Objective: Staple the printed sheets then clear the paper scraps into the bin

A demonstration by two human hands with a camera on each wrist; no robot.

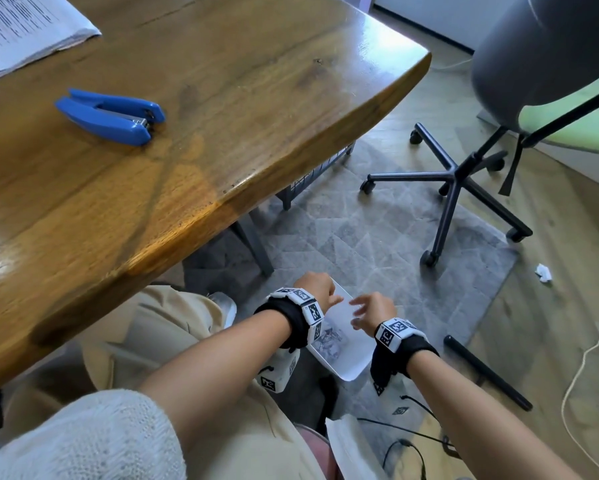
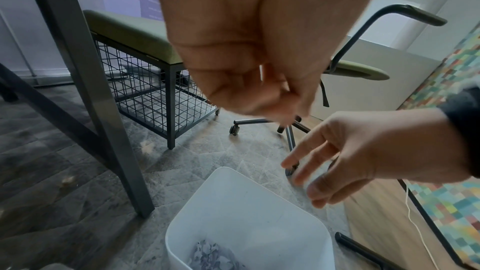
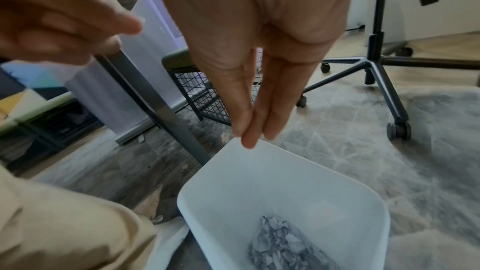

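Observation:
A white bin stands on the rug beside my knee, with crumpled paper scraps at its bottom. Both hands hover over its opening. My left hand has its fingers curled in against the thumb, and nothing shows in them. My right hand is open, its fingers straight and pointing down at the bin's rim. On the wooden table lie the blue stapler and the printed sheets. One small white scrap lies on the floor at the right.
A wheeled office chair stands right of the bin, a wire-sided bench behind it and a grey table leg to its left. A black bar and cables lie on the floor. White plastic lies by my leg.

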